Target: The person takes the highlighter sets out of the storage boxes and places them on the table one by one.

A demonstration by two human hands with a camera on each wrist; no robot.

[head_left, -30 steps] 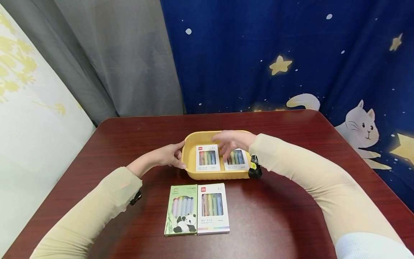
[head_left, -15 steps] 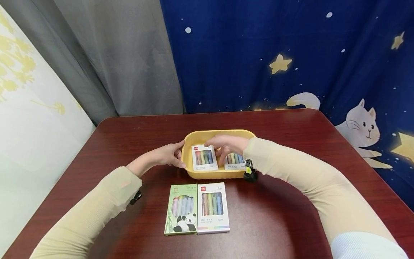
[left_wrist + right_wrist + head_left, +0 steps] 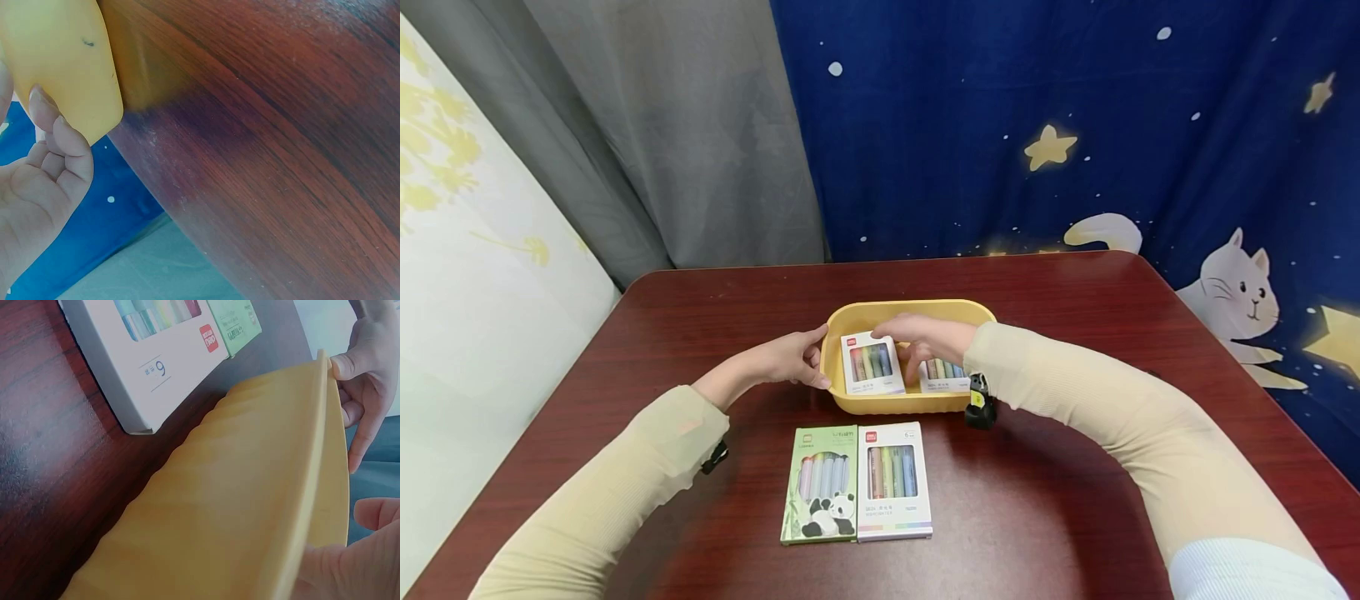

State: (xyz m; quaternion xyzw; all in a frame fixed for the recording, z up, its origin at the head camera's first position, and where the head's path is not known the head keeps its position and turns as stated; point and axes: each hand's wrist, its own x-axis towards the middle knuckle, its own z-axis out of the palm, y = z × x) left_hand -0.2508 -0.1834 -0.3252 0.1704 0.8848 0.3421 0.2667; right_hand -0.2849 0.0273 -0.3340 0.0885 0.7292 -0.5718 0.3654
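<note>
A yellow tray (image 3: 887, 405) sits mid-table with two white marker boxes inside. My left hand (image 3: 792, 358) grips the tray's left rim, thumb on top and fingers on the outer wall; the left wrist view shows those fingers (image 3: 59, 134) against the tray (image 3: 59, 59). My right hand (image 3: 925, 337) reaches into the tray between the boxes. Its fingers touch the right edge of the left box (image 3: 869, 363), which lies slightly tilted. The right box (image 3: 942, 382) is partly hidden under that hand. From the right wrist view I see the tray's outer wall (image 3: 250, 487).
In front of the tray a green panda box (image 3: 821, 485) and a white marker box (image 3: 894, 481) lie side by side on the dark red table (image 3: 1075, 467). A starry blue curtain and a grey curtain hang behind the table's far edge.
My right hand has shifted left inside the tray, and the left white box has slid left and tilted. The left hand has stayed on the rim.
</note>
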